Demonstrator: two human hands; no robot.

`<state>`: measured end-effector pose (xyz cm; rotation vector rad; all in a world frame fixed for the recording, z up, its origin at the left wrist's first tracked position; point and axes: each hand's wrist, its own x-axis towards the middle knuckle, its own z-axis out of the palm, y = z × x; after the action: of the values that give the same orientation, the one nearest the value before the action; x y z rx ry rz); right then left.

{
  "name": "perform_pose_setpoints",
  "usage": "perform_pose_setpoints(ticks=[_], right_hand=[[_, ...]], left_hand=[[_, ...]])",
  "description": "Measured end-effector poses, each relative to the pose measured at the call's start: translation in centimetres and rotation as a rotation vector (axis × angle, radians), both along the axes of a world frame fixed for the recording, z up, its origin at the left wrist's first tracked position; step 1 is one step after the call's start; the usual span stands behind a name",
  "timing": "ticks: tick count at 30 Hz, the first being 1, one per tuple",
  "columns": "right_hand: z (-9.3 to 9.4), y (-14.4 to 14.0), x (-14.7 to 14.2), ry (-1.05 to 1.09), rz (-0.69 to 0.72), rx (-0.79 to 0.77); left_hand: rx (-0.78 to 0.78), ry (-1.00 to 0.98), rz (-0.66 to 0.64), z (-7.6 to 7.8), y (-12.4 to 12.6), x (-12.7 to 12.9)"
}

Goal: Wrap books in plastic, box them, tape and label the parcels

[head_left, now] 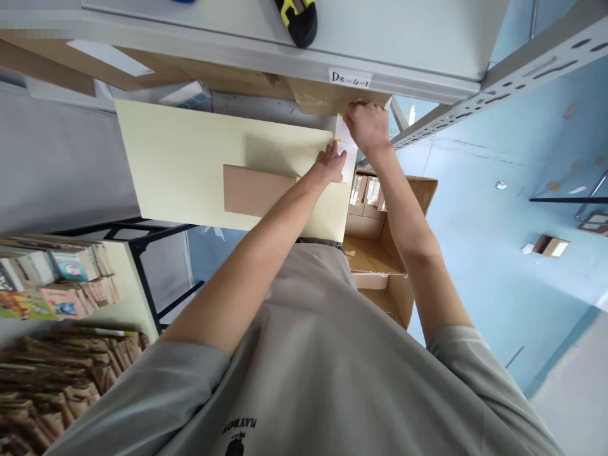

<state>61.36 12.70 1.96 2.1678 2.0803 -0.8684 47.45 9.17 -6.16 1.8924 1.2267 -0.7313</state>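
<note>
A white sheet of paper [350,166] lies at the right end of a pale yellow board [180,158], with small orange marks along its left edge. My left hand [332,163] rests on the paper's left edge, fingers stretched out and apart. At the top edge of the sheet, my right hand [369,126] is closed, its fingertips pinching the paper near the corner; part of the grip is hidden. A flat brown cardboard box [256,190] sits on the board, left of my left forearm.
Above is a grey metal shelf [403,69] holding a black-and-yellow tool [299,22]; its label [350,78] reads D3-4-1. An open cardboard carton [375,247] stands below right. Books [71,272] fill a rack at left. Scraps lie on the blue floor [475,240].
</note>
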Motion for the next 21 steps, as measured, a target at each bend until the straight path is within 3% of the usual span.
perform_pose_setpoints(ticks=[10,21], right_hand=[[0.4,-0.6,0.0,-0.063,0.041,-0.023],[-1.7,-2.6,1.6,0.066,-0.264,0.054]], left_hand=[[0.000,0.023,0.035,0.4,0.0,0.4],[0.012,0.066,0.050,2.3,0.2,1.5]])
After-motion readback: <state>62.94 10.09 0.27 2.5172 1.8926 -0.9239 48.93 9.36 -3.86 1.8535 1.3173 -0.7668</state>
